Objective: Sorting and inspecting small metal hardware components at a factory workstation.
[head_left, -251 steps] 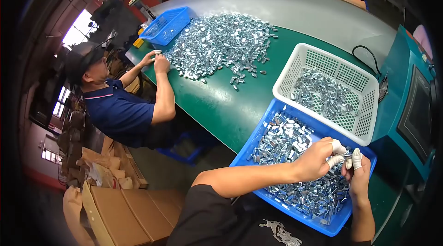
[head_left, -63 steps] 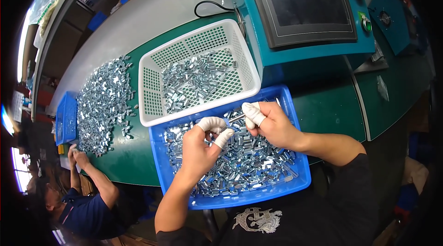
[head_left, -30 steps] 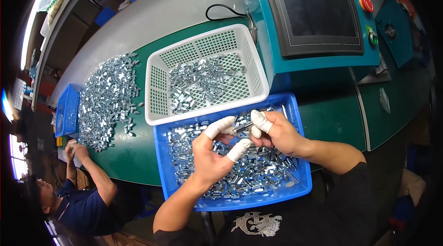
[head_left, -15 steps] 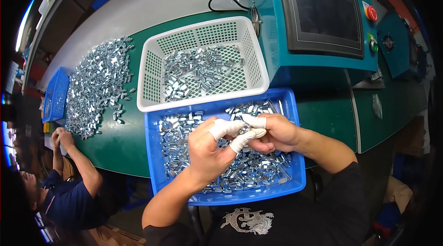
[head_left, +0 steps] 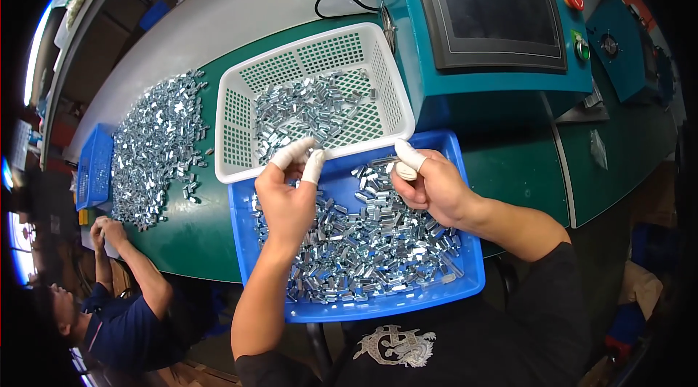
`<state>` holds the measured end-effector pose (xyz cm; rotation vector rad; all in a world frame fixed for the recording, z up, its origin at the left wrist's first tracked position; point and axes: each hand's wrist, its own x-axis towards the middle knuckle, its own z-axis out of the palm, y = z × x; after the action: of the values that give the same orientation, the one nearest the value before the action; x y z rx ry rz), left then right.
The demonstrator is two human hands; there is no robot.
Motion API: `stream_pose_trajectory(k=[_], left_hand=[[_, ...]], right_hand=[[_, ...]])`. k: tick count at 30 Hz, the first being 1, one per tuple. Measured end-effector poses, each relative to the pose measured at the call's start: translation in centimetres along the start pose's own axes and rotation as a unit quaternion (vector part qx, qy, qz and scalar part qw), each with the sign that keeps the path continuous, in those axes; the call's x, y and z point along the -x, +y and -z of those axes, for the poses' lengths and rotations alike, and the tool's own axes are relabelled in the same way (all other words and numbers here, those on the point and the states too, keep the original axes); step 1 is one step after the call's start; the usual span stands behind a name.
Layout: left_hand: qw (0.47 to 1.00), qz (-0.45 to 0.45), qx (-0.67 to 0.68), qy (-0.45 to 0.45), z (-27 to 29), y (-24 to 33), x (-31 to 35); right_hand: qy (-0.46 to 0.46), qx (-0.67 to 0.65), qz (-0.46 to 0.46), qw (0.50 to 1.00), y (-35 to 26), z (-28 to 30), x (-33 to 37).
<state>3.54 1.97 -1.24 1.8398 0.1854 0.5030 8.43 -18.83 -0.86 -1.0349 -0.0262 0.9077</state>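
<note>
My left hand [head_left: 282, 194] reaches to the near rim of a white mesh basket [head_left: 314, 164]. White covers wrap its thumb and forefinger, whose tips pinch close together; what lies between them is too small to make out. Over the blue tray [head_left: 363, 312], my right hand [head_left: 436, 187] is closed, its covered thumb pressed to the fingers. What this hand grips is mostly hidden. Beneath both hands, many shiny hexagonal metal sleeves [head_left: 371, 252], like long nuts, fill the tray. More of these pieces [head_left: 305, 107] lie inside the basket.
A large heap of metal pieces [head_left: 156, 147] covers the green table at left, beside a blue basket [head_left: 94, 167]. A teal machine [head_left: 494, 93] with a dark screen and red button stands at right. A co-worker [head_left: 116, 314] sits at lower left.
My hands have parted from where they met over the tray. The left moved left and away to the basket's rim; the right shifted slightly. The view has turned a little.
</note>
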Motion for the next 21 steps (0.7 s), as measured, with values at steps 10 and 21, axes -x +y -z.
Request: stream_pose_trajectory(k=[10,21], left_hand=[[0.933,-0.111,-0.314,-0.135,-2.2,-0.3,1.7],[0.885,-0.219,-0.366,-0.187,-2.7,-3.5,2.1]], right_hand=[[0.022,0.041,0.039,0.998,0.0,0.1,0.1],[0.039,0.107,0.057,0.992,0.9,-0.5,0.3]])
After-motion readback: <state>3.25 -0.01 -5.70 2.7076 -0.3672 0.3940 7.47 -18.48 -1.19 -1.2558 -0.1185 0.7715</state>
